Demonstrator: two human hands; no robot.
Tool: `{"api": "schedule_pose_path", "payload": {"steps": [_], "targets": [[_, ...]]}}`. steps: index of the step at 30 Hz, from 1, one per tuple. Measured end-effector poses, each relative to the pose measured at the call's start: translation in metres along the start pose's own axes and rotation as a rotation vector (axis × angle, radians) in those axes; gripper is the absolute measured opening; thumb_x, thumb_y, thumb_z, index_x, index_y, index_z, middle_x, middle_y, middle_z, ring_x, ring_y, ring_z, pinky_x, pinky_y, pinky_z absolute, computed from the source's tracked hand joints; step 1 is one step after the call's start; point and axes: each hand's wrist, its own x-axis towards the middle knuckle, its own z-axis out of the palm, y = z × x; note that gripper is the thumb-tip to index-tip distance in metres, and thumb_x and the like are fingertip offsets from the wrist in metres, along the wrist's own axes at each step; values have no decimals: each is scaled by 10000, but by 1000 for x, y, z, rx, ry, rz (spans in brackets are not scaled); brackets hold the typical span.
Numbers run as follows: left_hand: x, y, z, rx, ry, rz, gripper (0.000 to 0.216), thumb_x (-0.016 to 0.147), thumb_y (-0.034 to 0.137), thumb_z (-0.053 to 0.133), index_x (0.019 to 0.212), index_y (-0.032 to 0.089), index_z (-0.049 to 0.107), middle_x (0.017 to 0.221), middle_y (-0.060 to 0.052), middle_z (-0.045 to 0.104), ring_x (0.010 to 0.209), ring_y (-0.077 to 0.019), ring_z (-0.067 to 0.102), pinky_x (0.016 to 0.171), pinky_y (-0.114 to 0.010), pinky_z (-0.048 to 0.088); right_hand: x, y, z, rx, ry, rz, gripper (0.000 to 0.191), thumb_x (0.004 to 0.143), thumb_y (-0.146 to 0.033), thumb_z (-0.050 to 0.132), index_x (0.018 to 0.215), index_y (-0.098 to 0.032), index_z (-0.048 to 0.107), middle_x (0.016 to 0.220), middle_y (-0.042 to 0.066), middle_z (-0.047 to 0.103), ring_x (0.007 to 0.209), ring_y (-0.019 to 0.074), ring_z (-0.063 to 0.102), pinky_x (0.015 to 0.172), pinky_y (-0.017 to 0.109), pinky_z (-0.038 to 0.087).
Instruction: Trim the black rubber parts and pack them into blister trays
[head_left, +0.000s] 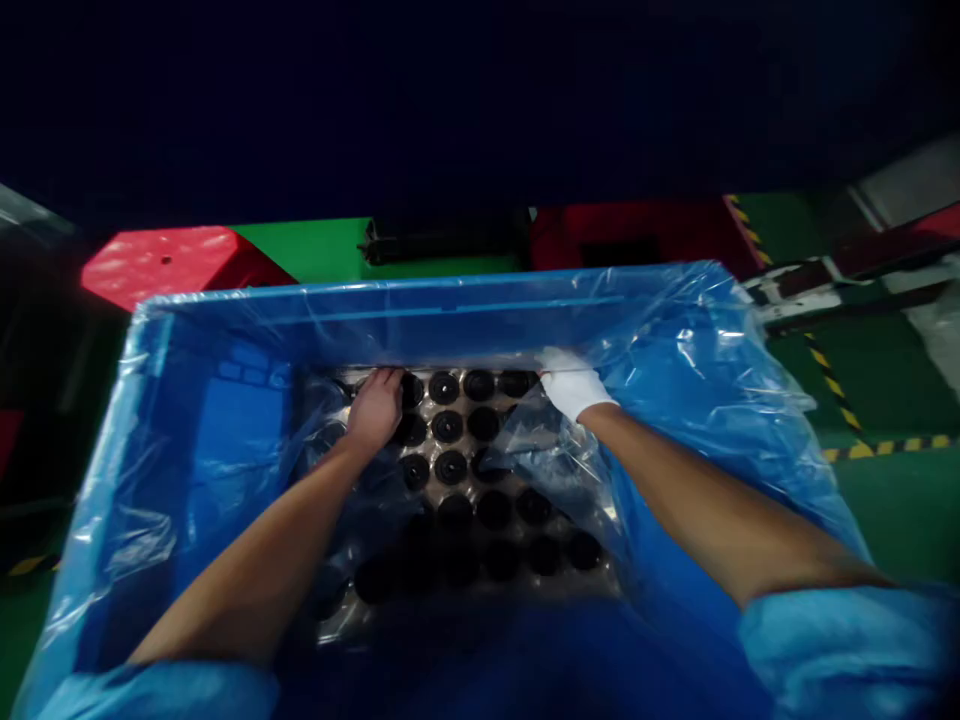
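A blue plastic crate [225, 480] lined with a thin blue-tinted plastic bag [697, 350] fills the lower middle of the view. Inside lie rows of round black objects [450, 440] in a shiny silver-toned tray [457, 405]. My left hand [375, 410], bare, is pinching a taut edge of clear plastic sheet [465, 365] near the crate's far wall. My right hand [574, 385], in a white glove, grips the same sheet farther right. Blue sleeves cover both forearms near the bottom of the view.
A red block [176, 265] and green panels [300, 250] stand beyond the crate. To the right lies a green floor [892, 400] with yellow-and-black hazard tape [832, 385] and a red-and-white machine part [847, 280]. The top of the view is dark.
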Motion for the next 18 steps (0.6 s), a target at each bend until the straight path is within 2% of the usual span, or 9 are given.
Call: {"api": "schedule_pose_path", "payload": {"steps": [3,7,12,18], "targets": [[16,-3,17,18,22,-28,398,891,301,334,1215,146,506,1190,-130,553,1145,-256,437,1010,-407,288,11,7,14,-14,36,-10,423,889,-243,393,1304,-162,399,1336,117,458,1224,227,401,995,388,328],[24,3,33,49,63,-113,441,905,384,269,1210,187,519,1214,-122,537,1141,-286,418,980,-461,267,29,5,21,-51,-24,18,358,877,-377,427,1113,-146,565,1131,126,598,1055,235,529,892,408,397],[34,2,36,94,33,-148,483,903,444,237,924,200,653,1040,-109,590,997,-277,475,821,-410,358,46,-3,28,-66,-121,33,379,857,-484,452,942,-151,613,957,61,653,914,186,591,832,400,443],[36,-1,39,93,0,-147,456,901,447,269,912,215,662,992,-87,584,956,-249,466,781,-370,363,47,-4,37,-39,-141,37,363,865,-467,456,903,-143,615,925,50,658,874,170,606,819,392,464]]}}
